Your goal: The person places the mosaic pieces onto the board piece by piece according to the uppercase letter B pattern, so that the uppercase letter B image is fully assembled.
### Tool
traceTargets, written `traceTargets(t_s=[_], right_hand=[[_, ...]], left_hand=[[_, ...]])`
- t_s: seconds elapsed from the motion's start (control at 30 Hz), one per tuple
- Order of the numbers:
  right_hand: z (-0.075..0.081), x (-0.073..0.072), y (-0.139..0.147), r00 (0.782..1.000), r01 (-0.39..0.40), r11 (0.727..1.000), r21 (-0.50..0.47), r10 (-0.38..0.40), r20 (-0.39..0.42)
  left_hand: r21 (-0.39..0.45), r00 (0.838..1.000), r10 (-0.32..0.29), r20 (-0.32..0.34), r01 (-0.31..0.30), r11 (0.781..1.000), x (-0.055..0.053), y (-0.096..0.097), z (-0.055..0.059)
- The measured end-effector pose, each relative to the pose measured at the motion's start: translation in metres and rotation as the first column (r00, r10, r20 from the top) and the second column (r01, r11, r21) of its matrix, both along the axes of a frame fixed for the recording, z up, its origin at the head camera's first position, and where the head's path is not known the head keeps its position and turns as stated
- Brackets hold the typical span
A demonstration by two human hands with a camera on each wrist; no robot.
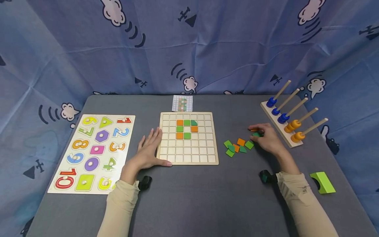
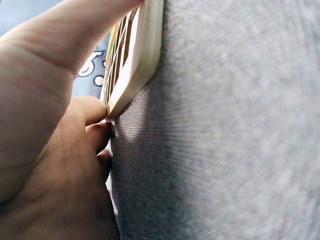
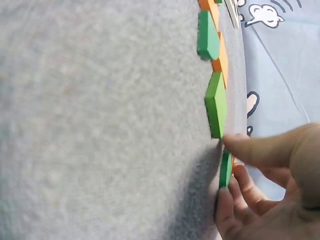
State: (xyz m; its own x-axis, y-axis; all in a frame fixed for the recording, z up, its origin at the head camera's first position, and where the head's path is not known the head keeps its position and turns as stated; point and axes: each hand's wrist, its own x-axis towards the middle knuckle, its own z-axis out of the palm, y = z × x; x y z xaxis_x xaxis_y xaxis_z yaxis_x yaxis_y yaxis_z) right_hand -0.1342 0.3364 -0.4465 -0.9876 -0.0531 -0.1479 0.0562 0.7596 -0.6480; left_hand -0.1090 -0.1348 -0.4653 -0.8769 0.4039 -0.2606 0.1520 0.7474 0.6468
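Between thumb (image 3: 260,150) and fingers (image 3: 225,205) of the right hand (image 1: 268,140) sits a green tile (image 3: 226,169).

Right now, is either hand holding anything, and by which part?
The right hand seems to pinch a dark green tile by opposite edges, between thumb and fingertip. The left hand just rests, fingers extended, at the board's left edge.

the left forearm (image 1: 120,202), sleeved nearly to the wrist, slants rightward toward the far edge of the tabletop (image 1: 207,197); the left hand (image 1: 147,153) is back upward, fingers (image 1: 158,137) straight toward that edge, thumb (image 1: 164,163) spread toward the right edge; the right forearm (image 1: 306,204), also sleeved, leans leftward; the right hand (image 1: 266,138) angles toward the left edge, thumb (image 3: 260,151) and fingers (image 3: 255,194) curved toward each other, tips low.
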Motion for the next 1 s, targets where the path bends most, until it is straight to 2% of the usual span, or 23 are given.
traceTargets(t_s=[0.17,0.3,0.43,0.6,0.73,1.0], right_hand=[[0.0,0.003,-0.005,1.0,0.008,0.998,0.064,-0.006,-0.029],[-0.001,0.005,-0.013,0.998,0.002,0.997,0.071,0.003,-0.068],[-0.002,0.005,-0.021,0.997,0.004,0.997,0.073,0.002,-0.073],[-0.002,0.001,-0.031,0.987,-0.028,0.996,0.08,0.041,-0.156],[-0.001,-0.003,-0.047,0.975,-0.043,0.998,0.039,0.05,-0.215],[0.002,-0.007,-0.086,0.97,-0.075,0.994,-0.08,0.054,-0.239]], left_hand=[[-0.003,1.0,0.003,0.0,-0.003,1.0,0.0,0.0,0.002],[-0.008,1.0,0.003,0.001,-0.003,1.0,0.001,0.0,0.002],[-0.008,1.0,0.003,0.001,-0.003,1.0,0.0,0.0,0.002],[-0.008,1.0,0.001,-0.003,-0.001,1.0,0.0,0.0,0.001],[-0.012,1.0,-0.003,-0.009,0.003,1.0,0.0,0.0,0.0],[-0.004,1.0,-0.001,-0.001,0.001,1.0,0.0,-0.001,0.001]])
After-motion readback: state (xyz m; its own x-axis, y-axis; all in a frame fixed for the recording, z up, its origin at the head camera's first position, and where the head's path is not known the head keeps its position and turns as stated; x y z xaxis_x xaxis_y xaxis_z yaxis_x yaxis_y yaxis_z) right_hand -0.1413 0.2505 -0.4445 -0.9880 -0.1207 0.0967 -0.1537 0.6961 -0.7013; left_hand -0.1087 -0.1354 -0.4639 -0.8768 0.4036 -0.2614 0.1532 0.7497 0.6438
